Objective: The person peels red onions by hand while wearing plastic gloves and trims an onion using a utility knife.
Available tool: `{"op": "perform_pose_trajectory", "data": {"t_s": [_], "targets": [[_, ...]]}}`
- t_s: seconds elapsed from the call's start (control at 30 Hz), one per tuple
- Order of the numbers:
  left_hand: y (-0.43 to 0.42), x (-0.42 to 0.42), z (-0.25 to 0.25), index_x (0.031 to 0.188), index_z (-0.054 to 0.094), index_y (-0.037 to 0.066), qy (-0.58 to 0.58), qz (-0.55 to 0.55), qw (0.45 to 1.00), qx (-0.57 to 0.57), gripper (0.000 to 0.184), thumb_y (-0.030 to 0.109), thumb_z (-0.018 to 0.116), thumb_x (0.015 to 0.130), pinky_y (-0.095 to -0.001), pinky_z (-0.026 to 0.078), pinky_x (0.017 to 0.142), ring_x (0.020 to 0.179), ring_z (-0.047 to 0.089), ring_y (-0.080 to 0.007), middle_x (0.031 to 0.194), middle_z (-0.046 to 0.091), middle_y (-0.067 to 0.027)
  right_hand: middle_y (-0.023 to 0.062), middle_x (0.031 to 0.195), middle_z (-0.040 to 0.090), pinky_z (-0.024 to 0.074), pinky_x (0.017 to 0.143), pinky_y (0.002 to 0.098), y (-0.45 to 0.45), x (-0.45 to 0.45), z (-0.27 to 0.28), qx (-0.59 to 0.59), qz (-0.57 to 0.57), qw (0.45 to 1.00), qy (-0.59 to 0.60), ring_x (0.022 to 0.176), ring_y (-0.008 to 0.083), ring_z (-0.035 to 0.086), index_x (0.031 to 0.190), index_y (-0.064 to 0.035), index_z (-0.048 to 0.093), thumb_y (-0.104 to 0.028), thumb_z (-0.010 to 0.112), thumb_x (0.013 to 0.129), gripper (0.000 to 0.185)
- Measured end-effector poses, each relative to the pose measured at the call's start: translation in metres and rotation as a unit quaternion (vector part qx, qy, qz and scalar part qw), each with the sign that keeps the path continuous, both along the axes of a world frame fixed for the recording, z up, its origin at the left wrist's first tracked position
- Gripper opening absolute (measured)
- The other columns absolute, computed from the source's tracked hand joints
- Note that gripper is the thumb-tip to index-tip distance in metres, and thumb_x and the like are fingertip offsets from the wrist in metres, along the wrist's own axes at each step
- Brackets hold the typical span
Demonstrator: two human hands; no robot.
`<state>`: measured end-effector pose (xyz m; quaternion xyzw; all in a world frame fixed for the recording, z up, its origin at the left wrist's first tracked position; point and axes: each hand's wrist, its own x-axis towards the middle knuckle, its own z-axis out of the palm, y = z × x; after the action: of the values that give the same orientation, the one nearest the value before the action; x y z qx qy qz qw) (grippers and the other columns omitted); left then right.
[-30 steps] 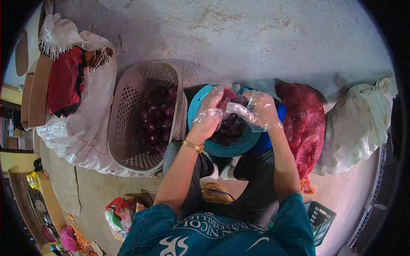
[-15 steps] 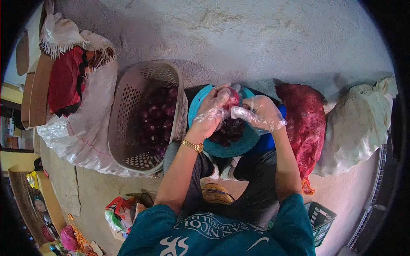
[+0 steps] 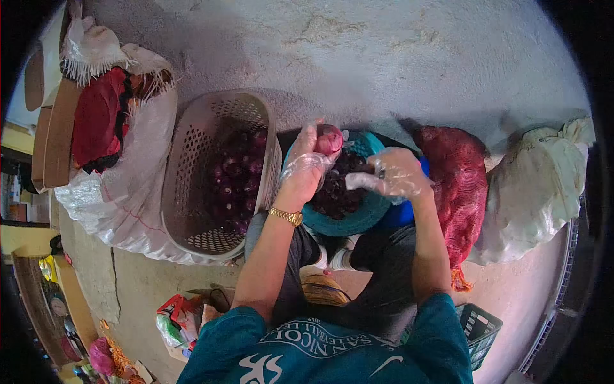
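My left hand, in a clear plastic glove, holds a red onion up at its fingertips, over the left side of a turquoise basin. My right hand, also gloved, is a little apart from the onion, above the basin's right side. Its fingers are curled and the thumb points left; a small dark thing shows in them, too small to name. Dark onion skins lie in the basin below both hands.
A grey perforated basket with many red onions stands left of the basin. To the right lean a red mesh sack and a white sack. A wall rises behind. A green crate sits at lower right.
My hands have moved apart. The onion has shifted left and up slightly in my left hand, and my right hand has drawn away from it to the right.
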<state>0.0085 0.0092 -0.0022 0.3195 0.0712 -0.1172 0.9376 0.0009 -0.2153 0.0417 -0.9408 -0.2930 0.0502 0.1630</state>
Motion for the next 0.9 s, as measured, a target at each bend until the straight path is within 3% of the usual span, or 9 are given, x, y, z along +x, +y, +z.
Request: {"op": "perform_pose_trajectory", "data": {"t_s": [0.07, 0.17, 0.3, 0.43, 0.5, 0.53, 0.6, 0.83, 0.9], "targets": [[0.001, -0.001, 0.0, 0.14, 0.047, 0.006, -0.031, -0.031, 0.999, -0.005, 0.042, 0.03, 0.049, 0.105, -0.0415, 0.049, 0.104, 0.12, 0.059, -0.0265, 0.127, 0.058, -0.0124, 0.0167, 0.075, 0.066, 0.0506, 0.069, 0.0473, -0.01, 0.007, -0.02, 0.058, -0.038, 0.996, -0.05, 0.076, 0.0383, 0.065, 0.078, -0.0067, 0.07, -0.062, 0.062, 0.084, 0.056], [-0.001, -0.001, -0.002, 0.139, 0.048, 0.007, -0.04, -0.032, 0.996, 0.066, 0.041, 0.03, 0.049, 0.105, -0.0392, 0.052, 0.099, 0.113, 0.062, -0.0225, 0.123, 0.061, -0.0115, 0.0167, 0.074, 0.066, 0.0499, 0.068, 0.0473, -0.006, 0.007, -0.006, 0.058, -0.074, 0.994, -0.052, 0.075, 0.039, 0.064, 0.074, -0.0052, 0.066, -0.059, 0.066, 0.083, 0.055], [-0.008, -0.004, 0.0, 0.139, 0.049, 0.006, -0.015, -0.031, 0.998, 0.05, 0.041, 0.03, 0.051, 0.105, -0.0366, 0.054, 0.094, 0.105, 0.064, -0.0192, 0.12, 0.062, -0.0105, 0.017, 0.077, 0.067, 0.0516, 0.069, 0.0444, -0.002, 0.006, -0.008, 0.177, -0.102, 0.976, -0.081, 0.077, 0.0386, 0.066, 0.087, -0.0026, 0.068, -0.054, 0.076, 0.076, 0.053], [-0.011, -0.009, 0.005, 0.137, 0.051, 0.005, -0.03, -0.087, 0.995, 0.046, 0.041, 0.029, 0.053, 0.104, -0.0347, 0.055, 0.091, 0.102, 0.065, -0.018, 0.119, 0.063, -0.0095, 0.0172, 0.081, 0.068, 0.0524, 0.069, 0.043, 0.004, 0.007, -0.013, 0.175, -0.096, 0.976, -0.087, 0.079, 0.0381, 0.067, 0.095, -0.0011, 0.068, -0.052, 0.079, 0.074, 0.056], [-0.012, -0.009, 0.003, 0.136, 0.053, 0.004, -0.046, -0.095, 0.994, 0.039, 0.04, 0.027, 0.055, 0.103, -0.0353, 0.055, 0.092, 0.102, 0.065, -0.0177, 0.119, 0.064, -0.0089, 0.0173, 0.074, 0.065, 0.0488, 0.062, 0.0408, 0.007, 0.013, -0.027, 0.248, -0.074, 0.955, -0.145, 0.067, 0.0364, 0.063, 0.088, -0.0025, 0.068, -0.057, 0.08, 0.071, 0.058], [-0.012, -0.009, 0.003, 0.136, 0.052, 0.004, -0.049, -0.095, 0.993, 0.041, 0.04, 0.027, 0.054, 0.103, -0.0348, 0.054, 0.091, 0.102, 0.065, -0.0175, 0.119, 0.064, -0.0093, 0.0173, 0.074, 0.065, 0.0488, 0.062, 0.0408, 0.006, 0.012, -0.025, 0.248, -0.074, 0.955, -0.145, 0.067, 0.0364, 0.063, 0.088, -0.0025, 0.068, -0.057, 0.08, 0.071, 0.058], [-0.012, -0.009, 0.003, 0.137, 0.052, 0.004, -0.051, -0.094, 0.993, 0.043, 0.04, 0.027, 0.054, 0.103, -0.0342, 0.054, 0.09, 0.102, 0.065, -0.0173, 0.12, 0.064, -0.0096, 0.0183, 0.088, 0.069, 0.0534, 0.072, 0.0432, 0.004, 0.01, -0.017, 0.17, -0.087, 0.976, -0.105, 0.081, 0.0376, 0.068, 0.099, 0.0011, 0.068, -0.049, 0.079, 0.073, 0.058], [-0.011, -0.009, 0.007, 0.14, 0.05, 0.004, -0.046, -0.102, 0.993, 0.047, 0.043, 0.027, 0.054, 0.103, -0.0319, 0.053, 0.09, 0.101, 0.063, -0.0161, 0.121, 0.063, -0.0092, 0.018, 0.087, 0.069, 0.0536, 0.073, 0.0434, 0.003, 0.012, -0.022, 0.184, -0.079, 0.976, -0.087, 0.082, 0.0378, 0.068, 0.1, 0.0014, 0.068, -0.046, 0.079, 0.074, 0.055], [-0.01, -0.009, 0.008, 0.14, 0.049, 0.005, -0.05, -0.111, 0.992, 0.041, 0.045, 0.028, 0.056, 0.102, -0.0304, 0.052, 0.092, 0.101, 0.062, -0.0155, 0.121, 0.062, -0.0087, 0.0194, 0.072, 0.064, 0.0487, 0.063, 0.0421, 0.008, 0.012, -0.019, 0.21, -0.088, 0.968, -0.106, 0.067, 0.0375, 0.063, 0.086, -0.0006, 0.069, -0.055, 0.076, 0.076, 0.056]]}}
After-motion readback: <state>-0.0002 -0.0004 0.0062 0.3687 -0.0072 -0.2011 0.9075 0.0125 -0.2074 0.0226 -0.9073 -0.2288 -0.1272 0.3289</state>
